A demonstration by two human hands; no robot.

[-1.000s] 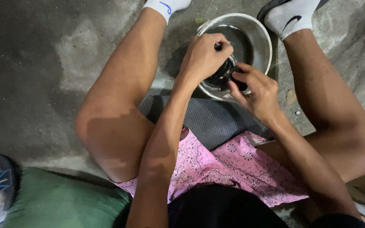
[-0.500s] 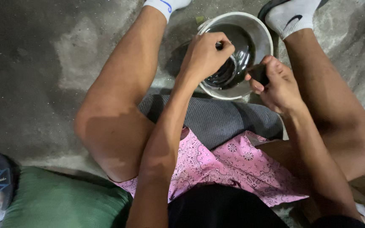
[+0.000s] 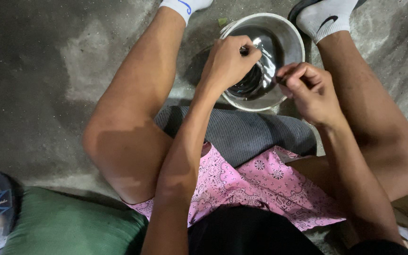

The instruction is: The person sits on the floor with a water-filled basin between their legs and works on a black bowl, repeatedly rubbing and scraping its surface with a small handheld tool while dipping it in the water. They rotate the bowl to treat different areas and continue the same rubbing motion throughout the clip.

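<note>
Sitting between the person's feet on the concrete floor (image 3: 34, 85), the metal bowl (image 3: 293, 40) lies directly under the left hand (image 3: 230, 59), whose curled fingers pinch something small and dark over its middle, while the right hand (image 3: 308, 89), fingers pressed together, hovers just beside the near rim.

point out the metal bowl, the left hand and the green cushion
metal bowl (image 3: 293, 35), head view, bare right rim
left hand (image 3: 230, 59), head view, back of the hand
green cushion (image 3: 67, 226), head view, middle of its top
</note>
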